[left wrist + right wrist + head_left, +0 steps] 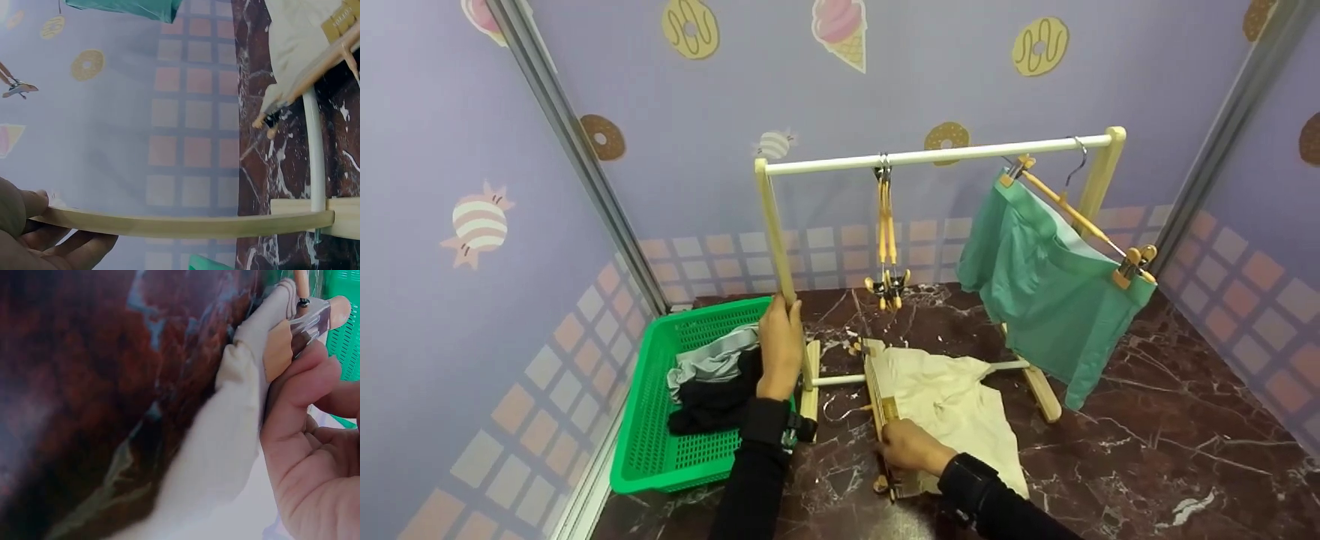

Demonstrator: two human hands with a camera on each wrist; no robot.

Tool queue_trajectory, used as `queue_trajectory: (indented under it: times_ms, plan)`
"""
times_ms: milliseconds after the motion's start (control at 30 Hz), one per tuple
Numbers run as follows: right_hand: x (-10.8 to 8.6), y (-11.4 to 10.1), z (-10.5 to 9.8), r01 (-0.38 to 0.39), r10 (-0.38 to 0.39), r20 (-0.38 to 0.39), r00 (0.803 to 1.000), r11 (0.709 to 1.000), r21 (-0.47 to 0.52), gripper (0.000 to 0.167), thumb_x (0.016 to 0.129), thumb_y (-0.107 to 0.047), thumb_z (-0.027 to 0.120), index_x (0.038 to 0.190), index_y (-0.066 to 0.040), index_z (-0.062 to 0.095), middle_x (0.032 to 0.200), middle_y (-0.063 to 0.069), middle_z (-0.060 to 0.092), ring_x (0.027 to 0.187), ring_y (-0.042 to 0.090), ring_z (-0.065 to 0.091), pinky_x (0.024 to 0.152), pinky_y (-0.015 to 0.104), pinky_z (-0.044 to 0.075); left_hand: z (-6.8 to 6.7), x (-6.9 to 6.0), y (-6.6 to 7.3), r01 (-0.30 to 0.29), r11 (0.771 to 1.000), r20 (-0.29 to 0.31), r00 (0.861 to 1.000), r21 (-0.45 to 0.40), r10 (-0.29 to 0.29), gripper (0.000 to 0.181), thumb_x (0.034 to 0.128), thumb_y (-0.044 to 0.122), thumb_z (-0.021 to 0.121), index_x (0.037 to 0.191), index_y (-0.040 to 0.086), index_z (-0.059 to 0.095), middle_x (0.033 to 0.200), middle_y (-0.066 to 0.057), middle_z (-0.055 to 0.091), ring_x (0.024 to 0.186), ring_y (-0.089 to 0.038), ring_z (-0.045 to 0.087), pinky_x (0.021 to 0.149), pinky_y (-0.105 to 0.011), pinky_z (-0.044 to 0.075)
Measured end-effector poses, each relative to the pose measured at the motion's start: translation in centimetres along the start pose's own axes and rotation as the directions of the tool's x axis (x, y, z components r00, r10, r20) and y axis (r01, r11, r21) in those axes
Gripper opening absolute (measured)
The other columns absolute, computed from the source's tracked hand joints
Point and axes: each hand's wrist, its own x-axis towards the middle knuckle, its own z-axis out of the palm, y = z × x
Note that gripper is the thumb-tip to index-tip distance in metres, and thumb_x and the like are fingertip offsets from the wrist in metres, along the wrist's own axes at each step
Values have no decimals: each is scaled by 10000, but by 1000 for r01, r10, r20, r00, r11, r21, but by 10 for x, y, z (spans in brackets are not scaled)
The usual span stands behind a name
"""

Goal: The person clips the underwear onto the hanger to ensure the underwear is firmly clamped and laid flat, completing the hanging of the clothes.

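Observation:
My left hand [781, 349] grips the left wooden post [169, 226] of a small clothes rack, with fingers and thumb around it in the left wrist view. Cream shorts [952, 405] lie on the dark marbled surface, their waistband along a wooden clip hanger [873, 386]. With my right hand [913, 446] I pinch this hanger at the waistband, close to its near clip [315, 325]; the exact finger contact is partly hidden. Green shorts [1057, 292] hang by two clips from another hanger at the rack's right end.
Several bare clip hangers [887, 225] hang mid-way along the white rail [945, 155]. Left of the rack stands a green basket [641, 420] holding grey [720, 356] and black [709, 405] clothes. A white lower bar [840, 380] joins the rack's feet. Patterned walls enclose the surface.

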Motion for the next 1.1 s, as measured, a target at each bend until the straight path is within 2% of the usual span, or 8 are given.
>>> queue_trajectory:
  times_ms: [100, 200, 400, 633, 800, 933, 1067, 1100]
  plan:
    - [-2, 1, -5, 11, -11, 8, 1000, 1000, 23, 265, 939, -49, 656, 678, -52, 607, 602, 1, 540, 521, 127, 500, 462, 291, 430, 2, -1, 0, -41, 997, -34, 999, 60, 43, 134, 1047, 72, 557, 1078, -44, 617, 798, -145, 545, 631, -257, 506, 543, -361, 414]
    - [-5, 2, -14, 30, -30, 9, 1000, 999, 39, 247, 945, -54, 628, 699, -54, 618, 614, -10, 561, 542, 109, 502, 494, 273, 422, 2, -2, -1, -57, 995, -35, 998, 85, 60, 131, 1047, 70, 558, 1067, -47, 613, 798, -157, 554, 615, -267, 513, 523, -366, 410]
    - [-15, 2, -43, 17, -14, -19, 1000, 983, 180, 208, 938, -87, 574, 731, -77, 599, 623, -62, 557, 508, 49, 513, 475, 199, 426, 1, -2, -3, -38, 995, -26, 999, 94, 41, 135, 1046, 81, 565, 1074, -37, 624, 807, -158, 577, 608, -262, 529, 510, -364, 421]
    - [-31, -8, -101, -30, 58, -79, 995, 949, 313, 196, 978, -119, 532, 788, -83, 568, 701, -38, 541, 590, 89, 521, 521, 216, 456, -2, 0, -2, -18, 997, 1, 1000, 80, 18, 147, 1048, 81, 563, 1102, -39, 628, 817, -166, 583, 606, -268, 536, 512, -372, 429]
    - [-45, -25, -152, 4, 54, -137, 989, 921, 389, 212, 1030, -154, 532, 900, -8, 613, 784, 1, 564, 674, 105, 521, 582, 224, 473, -3, -1, -3, -14, 998, 11, 1000, 61, 13, 155, 1051, 76, 555, 1115, -44, 630, 815, -160, 579, 598, -251, 533, 505, -360, 422]
    - [-55, -42, -189, 56, 44, -195, 980, 875, 480, 241, 1056, -152, 515, 876, -10, 589, 796, 22, 549, 691, 96, 521, 572, 215, 477, -3, -2, -3, -16, 998, 19, 1000, 56, 15, 156, 1052, 79, 554, 1110, -46, 628, 810, -161, 575, 590, -250, 538, 501, -356, 425]
    - [-63, -61, -223, 77, 54, -199, 978, 798, 597, 262, 1061, -156, 488, 822, -59, 534, 782, 14, 480, 670, 98, 468, 525, 211, 449, -3, -1, -3, -29, 998, 20, 999, 58, 28, 160, 1051, 77, 556, 1104, -55, 629, 805, -160, 574, 591, -254, 542, 499, -362, 432]
    - [-64, -66, -231, 88, 46, -201, 979, 788, 609, 268, 1062, -160, 485, 811, -71, 516, 782, 6, 463, 675, 98, 454, 529, 208, 436, -3, -1, -3, -35, 997, 16, 999, 62, 34, 155, 1048, 74, 560, 1097, -55, 630, 803, -158, 574, 594, -254, 541, 501, -364, 435]
